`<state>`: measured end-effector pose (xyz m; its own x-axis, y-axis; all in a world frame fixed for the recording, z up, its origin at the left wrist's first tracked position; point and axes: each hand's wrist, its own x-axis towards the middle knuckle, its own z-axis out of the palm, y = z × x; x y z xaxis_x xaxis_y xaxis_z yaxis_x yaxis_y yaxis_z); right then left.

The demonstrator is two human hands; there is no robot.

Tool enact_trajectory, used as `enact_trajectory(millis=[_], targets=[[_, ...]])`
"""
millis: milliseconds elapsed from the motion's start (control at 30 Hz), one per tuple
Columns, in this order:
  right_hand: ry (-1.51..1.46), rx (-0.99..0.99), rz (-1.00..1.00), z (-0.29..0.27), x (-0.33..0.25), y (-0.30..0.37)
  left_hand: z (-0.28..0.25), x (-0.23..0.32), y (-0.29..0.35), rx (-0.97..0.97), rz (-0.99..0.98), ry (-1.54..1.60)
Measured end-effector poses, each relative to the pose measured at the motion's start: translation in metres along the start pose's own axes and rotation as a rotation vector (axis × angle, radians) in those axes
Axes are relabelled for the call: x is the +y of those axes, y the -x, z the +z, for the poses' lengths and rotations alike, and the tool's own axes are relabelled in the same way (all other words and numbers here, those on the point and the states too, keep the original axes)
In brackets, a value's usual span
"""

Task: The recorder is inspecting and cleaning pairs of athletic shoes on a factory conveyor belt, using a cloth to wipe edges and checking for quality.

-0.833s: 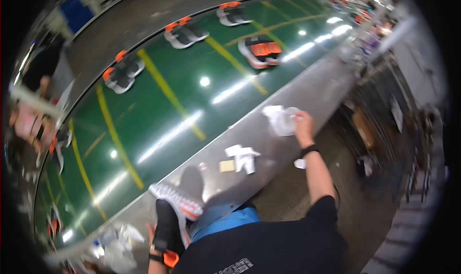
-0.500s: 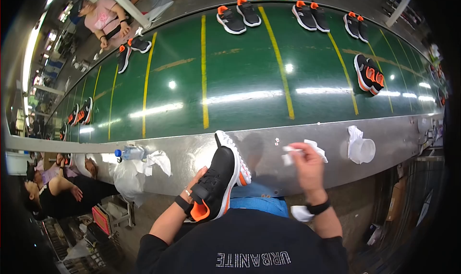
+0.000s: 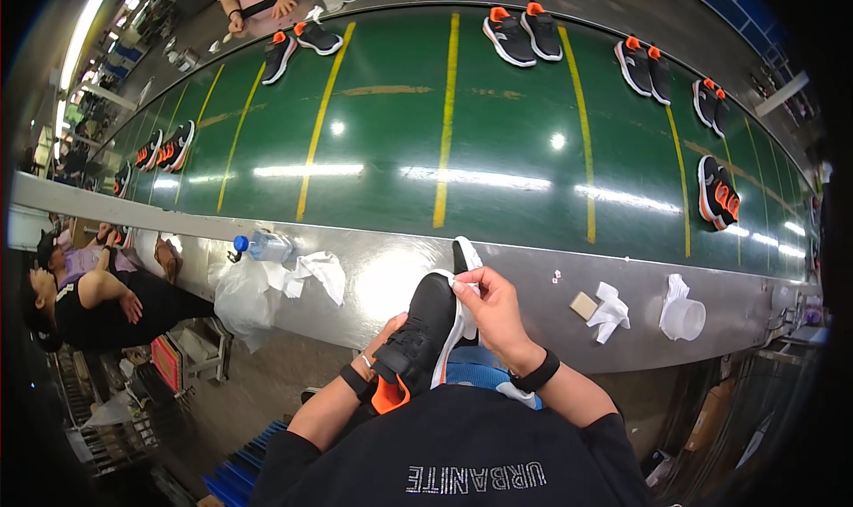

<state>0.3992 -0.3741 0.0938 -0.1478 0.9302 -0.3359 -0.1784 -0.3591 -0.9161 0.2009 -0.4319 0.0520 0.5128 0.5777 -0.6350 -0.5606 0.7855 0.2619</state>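
A black sneaker [image 3: 416, 331] with orange lining and a white sole is held toe-up in front of me. My left hand [image 3: 380, 340] is closed around its side, the fingers partly hidden behind the shoe. At the sole edge near the toe, my right hand [image 3: 499, 319] pinches a small white cloth [image 3: 452, 279] against the shoe. Behind it a second shoe [image 3: 466, 255] shows only in part, with its toe and white sole visible on the metal ledge.
A green conveyor belt [image 3: 382, 134] with yellow lines carries several pairs of similar shoes. On the metal ledge [image 3: 569, 329] lie a bottle [image 3: 267, 246], white cloths [image 3: 609, 310], a tan block [image 3: 583, 305] and a clear tub [image 3: 684, 319]. Co-workers are at the left and across the belt.
My right hand has come left from over the ledge to the shoe's toe, bringing the white cloth against it. The view has shifted, and the tan block on the ledge is now uncovered.
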Motion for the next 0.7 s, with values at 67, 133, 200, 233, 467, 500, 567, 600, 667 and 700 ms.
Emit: enact_trajectory(millis=[67, 133, 200, 233, 467, 500, 567, 600, 667, 700], targets=[[0.003, 0.004, 0.057, 0.005, 0.002, 0.000, -0.007, -0.001, 0.003, 0.035, 0.019, 0.032], [0.116, -0.076, -0.125, 0.006, 0.004, 0.004, -0.013, 0.003, 0.006, 0.025, -0.003, 0.057], [0.177, -0.108, -0.207, 0.010, 0.005, 0.006, -0.018, 0.007, 0.010, 0.015, -0.034, 0.082], [0.162, -0.095, -0.172, 0.014, 0.003, 0.002, -0.021, 0.014, 0.011, -0.056, -0.027, 0.034], [0.099, -0.099, -0.085, 0.034, -0.010, -0.009, -0.015, 0.038, 0.023, -0.150, 0.002, -0.001], [0.264, -0.111, -0.259, 0.034, -0.010, -0.007, -0.019, 0.041, 0.022, -0.152, -0.002, -0.001], [0.257, -0.110, -0.267, 0.034, -0.007, -0.006, -0.022, 0.044, 0.021, -0.165, -0.004, -0.032], [0.247, -0.112, -0.277, 0.034, -0.006, -0.005, -0.023, 0.045, 0.020, -0.167, -0.010, -0.031], [0.257, -0.059, -0.227, 0.041, -0.008, -0.010, -0.018, 0.051, 0.021, -0.153, -0.008, -0.028], [0.266, -0.016, -0.179, 0.045, -0.009, -0.013, -0.024, 0.052, 0.018, -0.156, -0.017, -0.030]])
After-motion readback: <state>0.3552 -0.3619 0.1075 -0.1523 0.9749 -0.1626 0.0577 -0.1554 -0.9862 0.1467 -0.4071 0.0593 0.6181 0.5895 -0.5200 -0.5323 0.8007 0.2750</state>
